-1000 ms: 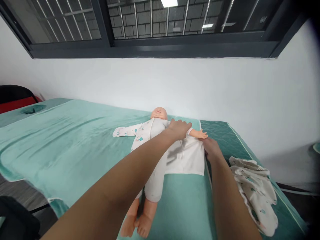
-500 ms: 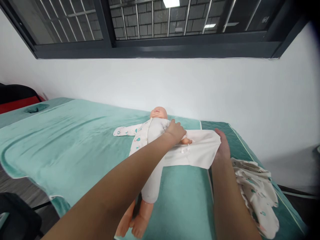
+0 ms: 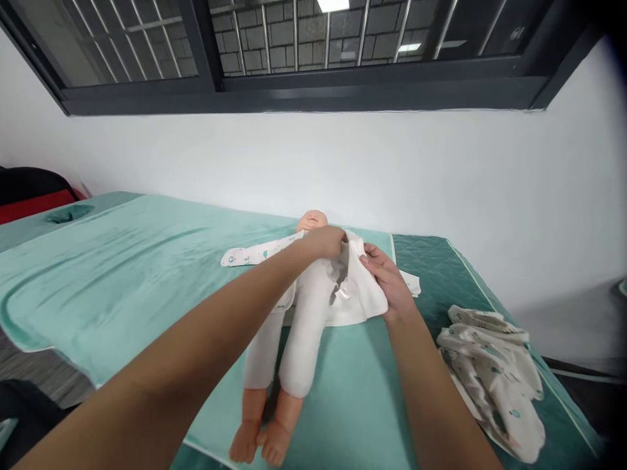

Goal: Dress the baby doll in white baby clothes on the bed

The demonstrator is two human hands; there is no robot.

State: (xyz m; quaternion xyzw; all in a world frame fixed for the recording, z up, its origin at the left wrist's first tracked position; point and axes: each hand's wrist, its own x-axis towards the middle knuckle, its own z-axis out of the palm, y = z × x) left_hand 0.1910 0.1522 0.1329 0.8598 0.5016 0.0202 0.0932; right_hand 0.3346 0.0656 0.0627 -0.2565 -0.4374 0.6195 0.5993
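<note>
A baby doll (image 3: 301, 365) in white trousers lies on its back, its feet toward me. It lies on an open baby top (image 3: 363, 290), white inside, with one printed sleeve (image 3: 255, 253) stretched out to the left. My right hand (image 3: 389, 277) is closed, pinching the white front panel and lifting it beside the doll's body. Over the doll's chest, my left hand (image 3: 330, 241) has its fingers curled at the upper edge of that panel. What those fingers hold is hidden. The doll's arm on this side is covered by the cloth and my hand.
A crumpled printed baby garment (image 3: 494, 378) lies on the dark green quilted cover (image 3: 426, 261) at the right. A light green blanket (image 3: 137, 281) spreads under the doll. Behind the bed are a white wall (image 3: 304, 163) and a barred window (image 3: 313, 46).
My right hand has moved left, folding the stretched-out panel up toward the doll. My left hand has shifted slightly left and up. The doll's bare hand, visible before, is now covered.
</note>
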